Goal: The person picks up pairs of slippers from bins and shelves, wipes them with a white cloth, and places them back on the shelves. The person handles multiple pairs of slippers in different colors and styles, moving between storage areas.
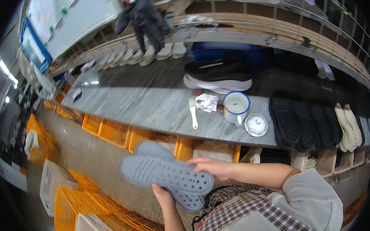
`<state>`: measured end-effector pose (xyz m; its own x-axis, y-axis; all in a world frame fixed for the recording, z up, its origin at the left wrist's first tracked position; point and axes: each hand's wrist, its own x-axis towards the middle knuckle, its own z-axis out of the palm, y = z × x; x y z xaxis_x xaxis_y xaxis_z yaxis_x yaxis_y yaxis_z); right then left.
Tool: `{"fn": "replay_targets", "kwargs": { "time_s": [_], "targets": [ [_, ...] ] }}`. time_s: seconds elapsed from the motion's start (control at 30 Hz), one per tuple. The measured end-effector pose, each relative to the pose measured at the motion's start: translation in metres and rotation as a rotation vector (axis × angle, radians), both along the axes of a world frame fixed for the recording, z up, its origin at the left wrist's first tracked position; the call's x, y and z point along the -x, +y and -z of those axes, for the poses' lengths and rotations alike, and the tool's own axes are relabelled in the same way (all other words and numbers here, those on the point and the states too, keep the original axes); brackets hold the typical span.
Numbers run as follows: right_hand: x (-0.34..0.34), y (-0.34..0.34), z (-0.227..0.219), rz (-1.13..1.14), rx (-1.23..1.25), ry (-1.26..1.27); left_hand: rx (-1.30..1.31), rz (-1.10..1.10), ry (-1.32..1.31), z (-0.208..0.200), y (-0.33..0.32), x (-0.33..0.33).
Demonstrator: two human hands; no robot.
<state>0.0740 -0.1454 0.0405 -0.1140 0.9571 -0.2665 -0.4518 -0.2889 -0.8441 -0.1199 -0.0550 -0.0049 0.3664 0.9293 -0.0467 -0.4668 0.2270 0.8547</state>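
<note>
Two grey perforated shoe soles (164,171) are held one over the other in front of me, crossed at a slight angle. My left hand (162,195) grips them from the near edge, its thumb showing and its other fingers hidden beneath. At the holed end, my right hand (213,168) holds the far edge of the upper sole; some of its fingers are out of sight. The lower sole (188,200) sticks out on the near side and at the far left end.
On the grey table (151,109) stand an enamel mug (236,105), a lid (256,125), a brush (193,114) and a crumpled cloth (207,103). Black soles (284,123) line its right side; black-and-white soles (217,75) lie behind. Orange crates (112,132) sit below; more crates (103,208) stand at lower left.
</note>
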Motion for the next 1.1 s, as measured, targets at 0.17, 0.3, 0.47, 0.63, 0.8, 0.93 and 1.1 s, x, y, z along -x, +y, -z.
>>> {"fn": "replay_targets", "kwargs": {
  "time_s": [0.17, 0.3, 0.47, 0.63, 0.8, 0.93, 1.1],
  "targets": [
    [-0.004, 0.004, 0.015, -0.149, -0.275, -0.577, -0.104, -0.057, 0.125, -0.001, 0.003, -0.001],
    [-0.030, -0.003, 0.052, -0.324, 0.115, -0.317, -0.121, -0.164, 0.135, 0.002, 0.013, 0.011],
    [-0.002, -0.036, 0.148, -0.983, 0.355, -0.556, -0.194, -0.179, 0.133, 0.005, 0.018, 0.025],
    [0.028, -0.039, 0.209, -1.002, 0.334, -0.467, -0.155, -0.199, 0.122, 0.009, 0.013, 0.023],
    [0.031, -0.031, 0.217, -0.986, 0.261, -0.634, -0.189, -0.186, 0.129, 0.010, 0.009, 0.028],
    [0.032, -0.024, 0.216, -1.015, 0.218, -0.724, -0.210, -0.200, 0.146, 0.010, 0.007, 0.030],
    [0.044, -0.012, 0.201, -1.049, 0.067, -0.850, -0.232, -0.230, 0.196, 0.012, 0.006, 0.031]
  ]
}}
